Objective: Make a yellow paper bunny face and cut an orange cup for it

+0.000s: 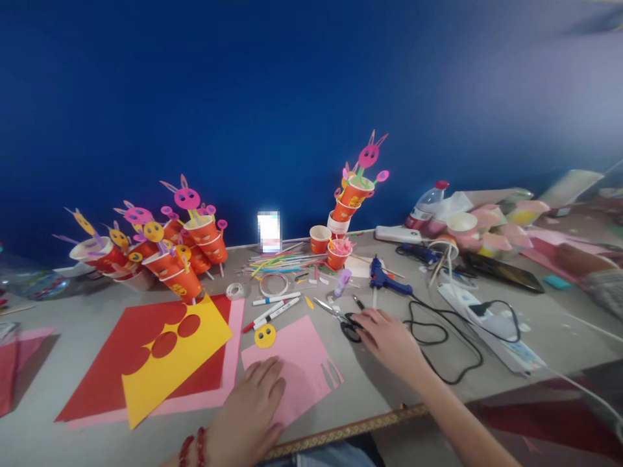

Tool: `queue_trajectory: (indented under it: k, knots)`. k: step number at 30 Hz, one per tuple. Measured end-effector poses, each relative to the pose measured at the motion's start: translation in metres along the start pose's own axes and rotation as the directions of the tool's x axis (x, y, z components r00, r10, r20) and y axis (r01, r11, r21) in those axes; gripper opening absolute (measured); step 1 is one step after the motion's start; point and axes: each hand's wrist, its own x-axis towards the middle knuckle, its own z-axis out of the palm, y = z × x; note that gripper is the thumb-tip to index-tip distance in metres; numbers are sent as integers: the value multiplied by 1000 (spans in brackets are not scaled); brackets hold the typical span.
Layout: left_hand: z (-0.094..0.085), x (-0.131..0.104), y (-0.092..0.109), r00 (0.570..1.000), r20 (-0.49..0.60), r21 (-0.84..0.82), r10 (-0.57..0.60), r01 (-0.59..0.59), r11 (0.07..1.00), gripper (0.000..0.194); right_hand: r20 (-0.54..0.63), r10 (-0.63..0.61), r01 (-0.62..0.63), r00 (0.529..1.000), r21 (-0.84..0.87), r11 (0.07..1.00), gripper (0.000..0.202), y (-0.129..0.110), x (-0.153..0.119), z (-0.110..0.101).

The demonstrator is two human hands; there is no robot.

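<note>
My left hand [256, 405] lies flat on a pink sheet of paper [296, 363], its fingers stretched out. Narrow slits are cut in the sheet's right side. A yellow paper circle with two googly eyes [265, 336] sits at its upper left edge. My right hand [392, 340] reaches down to the scissors [335, 311], its fingertips at the black handles and its fingers extended. The scissors lie on the table, blades pointing away to the left. A dark pen [359, 301] is just beyond my right fingertips.
Red paper [109, 350] and cut yellow paper [180, 363] lie left. Decorated paper cups [178, 279] stand behind; another cup stack [348, 207] rises at the back. A blue glue gun [387, 279], cables and a power strip [487, 331] lie right. Another person's hand [584, 263] is far right.
</note>
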Motion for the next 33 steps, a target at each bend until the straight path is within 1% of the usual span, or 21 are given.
queue_trajectory:
  k: [2, 4, 7, 10, 13, 16, 17, 19, 21, 23, 24, 25, 27, 29, 30, 31, 33]
  knots:
    - [1, 1, 4, 999, -4, 0, -39, 39, 999, 46, 38, -2, 2, 999, 3, 1000, 21, -9, 1, 3]
    - [1, 4, 9, 998, 1, 19, -56, 56, 998, 44, 69, 41, -40, 997, -20, 999, 18, -13, 2, 5]
    - [2, 10, 13, 998, 24, 78, -61, 59, 995, 42, 123, 110, -103, 986, -62, 993, 16, -14, 3, 7]
    - [1, 13, 14, 996, 59, 130, -72, 64, 989, 37, 166, 124, -111, 978, -84, 990, 14, -14, 0, 6]
    - [-2, 11, 13, 994, 71, 94, -84, 77, 993, 40, 192, 156, -145, 969, -70, 987, 13, -16, -7, 3]
    - [-6, 8, 13, 994, 76, 21, -83, 81, 996, 59, 223, 210, -218, 952, 11, 976, 12, -19, -15, 0]
    - [-7, 8, 13, 994, 70, 13, -84, 84, 996, 60, 230, 229, -247, 946, 52, 968, 12, -19, -17, -1]
    - [-6, 9, 15, 995, 48, 27, -82, 81, 996, 53, 246, 272, -314, 930, 148, 938, 11, -17, -21, -2]
    - [-3, 13, 15, 996, 29, 62, -80, 78, 995, 42, 281, 308, -383, 909, 271, 883, 11, -14, -24, -1]
    - [-3, 16, 14, 997, 14, 77, -76, 74, 994, 34, 334, 308, -437, 891, 438, 786, 11, -9, -28, 1]
    - [-4, 17, 12, 997, -3, 63, -72, 72, 995, 31, 360, 297, -456, 884, 530, 715, 11, -7, -29, 3]
    - [-7, 18, 9, 997, -29, 29, -72, 73, 997, 29, 392, 281, -476, 876, 617, 627, 10, -6, -31, 4]
    - [-16, 15, 3, 992, -98, -93, -86, 77, 993, 25, 477, 249, -538, 843, 740, 404, 13, -6, -34, 3]
    - [-26, 11, -5, 979, -160, -264, -128, 82, 961, 20, 563, 219, -599, 797, 783, 169, 19, -12, -37, 0]
    - [-31, 8, -9, 971, -188, -354, -149, 74, 932, 18, 591, 197, -612, 782, 788, 65, 21, -16, -37, -3]
    - [-35, 6, -12, 960, -221, -442, -172, 58, 895, 17, 597, 175, -604, 783, 797, -18, 24, -22, -38, -5]
    - [-38, 2, -18, 928, -292, -588, -230, 16, 808, 16, 579, 93, -563, 810, 813, -150, 31, -35, -39, -6]
